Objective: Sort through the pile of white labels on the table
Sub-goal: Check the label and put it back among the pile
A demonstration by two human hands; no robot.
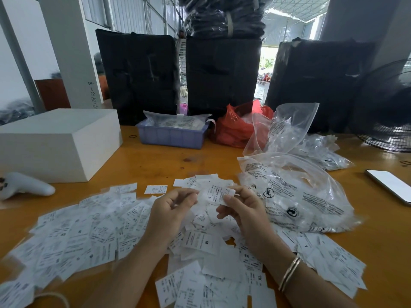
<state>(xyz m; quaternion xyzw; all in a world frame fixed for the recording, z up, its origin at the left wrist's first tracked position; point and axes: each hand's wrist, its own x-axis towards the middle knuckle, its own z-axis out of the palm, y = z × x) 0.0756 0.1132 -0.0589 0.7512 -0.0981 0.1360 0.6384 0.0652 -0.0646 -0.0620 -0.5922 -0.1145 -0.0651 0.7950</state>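
I see the right hand [241, 210] pinching one label [219, 193] above the pile of labels [93, 236] spread on the table [155, 158]. The left hand [172, 207], fingers curled, touches that label's edge. Clear plastic bags [295, 196] lie right of the pile.

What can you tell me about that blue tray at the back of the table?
The blue tray is a shallow rectangular crate, plastic by the look of it, with ribbed side walls. It stands upright on the orange-brown wooden table, at its far side, in front of large black wrapped bundles. Clear bags of printed white labels fill it, rising above the rim. A red plastic bag lies close beside it on the right. No hand touches it.
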